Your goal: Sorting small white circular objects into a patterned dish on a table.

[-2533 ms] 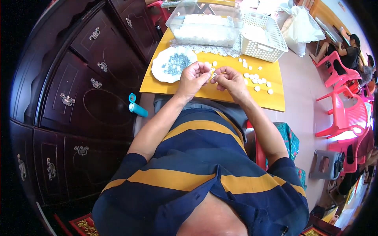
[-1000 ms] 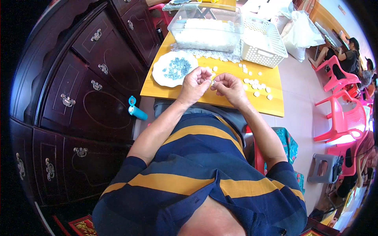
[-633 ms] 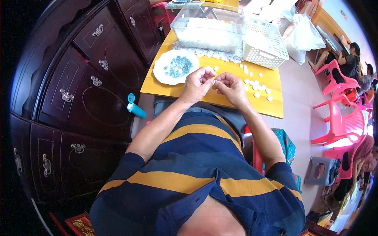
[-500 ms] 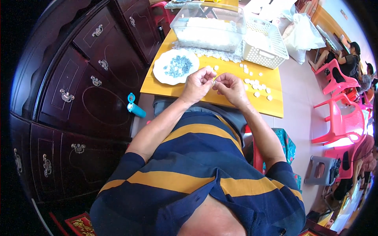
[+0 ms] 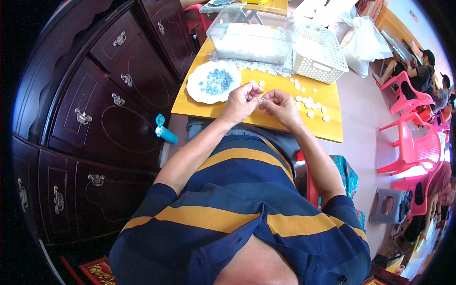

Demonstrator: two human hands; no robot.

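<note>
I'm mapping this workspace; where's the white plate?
In the head view, the white plate sits on the yellow table, at its left, by the left hand, nearer than the clear bin.

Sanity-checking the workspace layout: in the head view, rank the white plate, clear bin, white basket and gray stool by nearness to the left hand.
From the left hand, as seen in the head view:
1. White plate, just left.
2. Clear bin, at the table's far side.
3. White basket, right of the bin.
4. Gray stool, far right.
</note>
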